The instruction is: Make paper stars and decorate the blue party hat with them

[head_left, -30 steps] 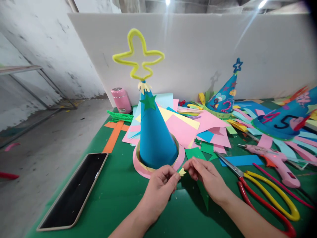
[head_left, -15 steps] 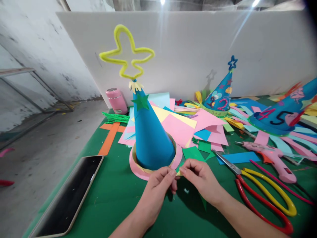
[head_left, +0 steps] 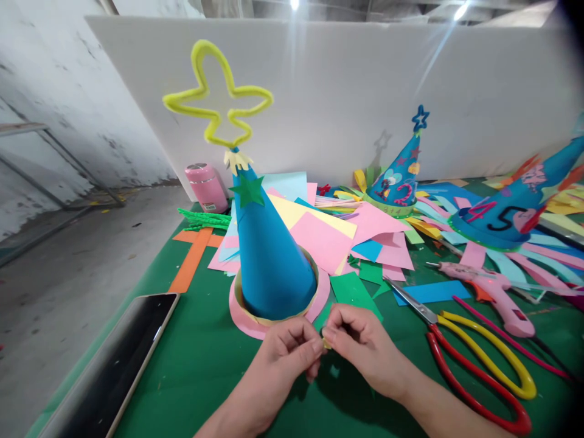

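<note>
A small yellow paper piece (head_left: 326,344) is pinched between my two hands, just in front of the party hat. My left hand (head_left: 289,353) is closed, thumb against the fingers, at the piece's left side. My right hand (head_left: 358,340) grips it from the right with thumb and fingertips. Most of the piece is hidden by the fingers. The blue cone party hat (head_left: 274,261) stands upright with a pink brim (head_left: 237,313), a green star (head_left: 249,190) and a yellow pipe-cleaner star (head_left: 250,91) on its tip.
Scissors (head_left: 479,359) and a pink glue gun (head_left: 493,283) lie at right. A phone (head_left: 114,365) lies at left. Coloured paper sheets (head_left: 323,237), green pipe cleaners (head_left: 205,219) and a pink bottle (head_left: 207,188) sit behind. Two decorated hats (head_left: 396,176) stand farther back.
My hands have moved slightly down in view and closer together around the yellow piece, now mostly covered. The view has shifted a little, with the hat and table things appearing farther left.
</note>
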`<action>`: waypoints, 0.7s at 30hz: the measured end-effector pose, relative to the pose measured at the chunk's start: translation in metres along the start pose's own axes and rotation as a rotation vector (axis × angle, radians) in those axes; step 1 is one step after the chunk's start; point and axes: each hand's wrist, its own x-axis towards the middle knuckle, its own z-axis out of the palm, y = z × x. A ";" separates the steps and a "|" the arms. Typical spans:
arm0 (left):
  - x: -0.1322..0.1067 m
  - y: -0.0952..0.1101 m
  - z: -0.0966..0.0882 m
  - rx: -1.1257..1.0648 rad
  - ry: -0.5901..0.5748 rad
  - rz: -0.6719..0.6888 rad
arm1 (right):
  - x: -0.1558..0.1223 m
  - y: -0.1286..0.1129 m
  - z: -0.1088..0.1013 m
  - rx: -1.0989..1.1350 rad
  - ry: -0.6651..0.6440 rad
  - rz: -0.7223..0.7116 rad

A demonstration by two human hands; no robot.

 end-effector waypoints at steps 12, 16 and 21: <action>0.001 0.002 -0.002 0.060 0.095 0.000 | 0.001 -0.001 -0.002 -0.099 0.044 -0.060; 0.001 0.002 -0.001 0.009 0.074 0.022 | 0.001 0.002 -0.003 -0.020 0.027 -0.015; 0.003 -0.003 0.000 -0.098 0.148 0.026 | 0.002 0.002 -0.008 -0.023 0.113 -0.028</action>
